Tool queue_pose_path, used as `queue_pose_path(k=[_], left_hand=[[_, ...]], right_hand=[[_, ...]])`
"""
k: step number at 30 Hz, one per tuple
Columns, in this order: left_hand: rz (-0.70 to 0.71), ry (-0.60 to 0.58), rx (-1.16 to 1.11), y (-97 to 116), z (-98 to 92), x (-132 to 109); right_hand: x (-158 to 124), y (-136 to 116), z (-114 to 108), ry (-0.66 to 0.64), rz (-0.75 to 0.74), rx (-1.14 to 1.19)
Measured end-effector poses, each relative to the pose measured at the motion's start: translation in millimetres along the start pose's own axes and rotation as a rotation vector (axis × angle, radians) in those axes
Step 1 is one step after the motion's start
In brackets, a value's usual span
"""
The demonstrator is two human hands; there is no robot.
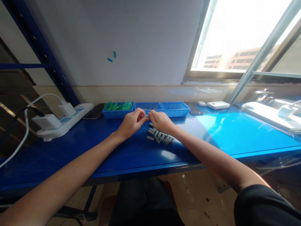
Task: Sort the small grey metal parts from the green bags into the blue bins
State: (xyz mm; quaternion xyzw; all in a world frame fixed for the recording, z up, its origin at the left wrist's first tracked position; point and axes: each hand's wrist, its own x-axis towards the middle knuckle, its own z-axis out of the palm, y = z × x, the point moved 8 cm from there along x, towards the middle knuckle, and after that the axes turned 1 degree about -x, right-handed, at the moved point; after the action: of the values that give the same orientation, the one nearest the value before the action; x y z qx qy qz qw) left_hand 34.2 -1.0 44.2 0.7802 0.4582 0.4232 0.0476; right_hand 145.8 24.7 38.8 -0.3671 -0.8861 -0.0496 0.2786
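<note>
My left hand [133,121] and my right hand [161,121] meet above the blue table [113,157], fingertips almost touching. Between them both pinch a small, silvery, tube-like piece [146,116]; most of it is covered by the fingers. Just below my right hand lies a loose pile of short grey metal cylinders [162,137], with one cylinder [150,138] a little apart at its left. Behind the hands stand three blue bins in a row. Green pieces [117,106] fill the left bin [115,115]; a few small things lie in the middle bin [138,106], partly hidden by my hands.
The right bin [175,110] completes the row by the wall. At the left are a white power strip [63,124] with plugs and a dark phone-like slab [94,112]. A white box [218,105] and another power strip [270,114] lie at the right.
</note>
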Motion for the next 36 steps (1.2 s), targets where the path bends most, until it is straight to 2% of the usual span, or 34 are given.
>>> queue_pose_path(k=[2, 5, 8, 11, 16, 19, 21, 23, 24, 26, 29, 32, 36], left_hand=[[0.001, -0.008, 0.021, -0.9, 1.2, 0.0], [-0.012, -0.009, 0.033, -2.8, 0.7, 1.0], [-0.062, 0.004, -0.021, -6.3, -2.6, 2.7], [-0.103, -0.003, -0.118, -6.7, -4.0, 3.5], [-0.095, -0.093, -0.225, -1.6, 2.4, 3.2], [-0.103, -0.232, -0.280, -3.6, 10.9, 1.5], [-0.077, -0.390, -0.234, -2.4, 18.6, -2.4], [-0.006, -0.561, -0.151, 3.1, 26.1, -9.2], [0.042, -0.631, -0.118, 7.3, 28.9, -12.8], [0.126, -0.725, -0.075, 15.8, 33.0, -18.9], [0.166, -0.755, -0.016, 20.2, 36.9, -21.1], [0.118, -0.678, 0.014, 13.1, 35.2, -14.9], [0.012, -0.475, -0.032, -3.1, 19.6, -1.0]], right_hand=[[0.7, -0.9, -0.4, -0.009, -0.019, 0.034], [1.4, 0.6, -7.5, 0.002, -0.029, 0.208], [0.6, 6.5, -19.0, 0.066, -0.002, 0.374], [-1.8, 3.3, -25.7, 0.112, -0.054, 0.340], [-7.6, -13.7, -31.7, 0.144, -0.168, 0.227], [-10.9, -9.1, -55.1, 0.336, -0.092, 0.204], [-13.0, 4.1, -72.2, 0.497, 0.027, 0.164], [-11.0, 19.5, -77.9, 0.558, 0.134, 0.081], [-7.5, 26.6, -74.8, 0.529, 0.165, 0.034], [0.9, 39.4, -59.5, 0.391, 0.187, -0.030], [5.3, 48.2, -35.5, 0.196, 0.164, 0.008], [2.2, 32.4, -28.5, 0.124, 0.051, 0.147], [-3.7, -10.6, -28.2, 0.056, -0.216, 0.262]])
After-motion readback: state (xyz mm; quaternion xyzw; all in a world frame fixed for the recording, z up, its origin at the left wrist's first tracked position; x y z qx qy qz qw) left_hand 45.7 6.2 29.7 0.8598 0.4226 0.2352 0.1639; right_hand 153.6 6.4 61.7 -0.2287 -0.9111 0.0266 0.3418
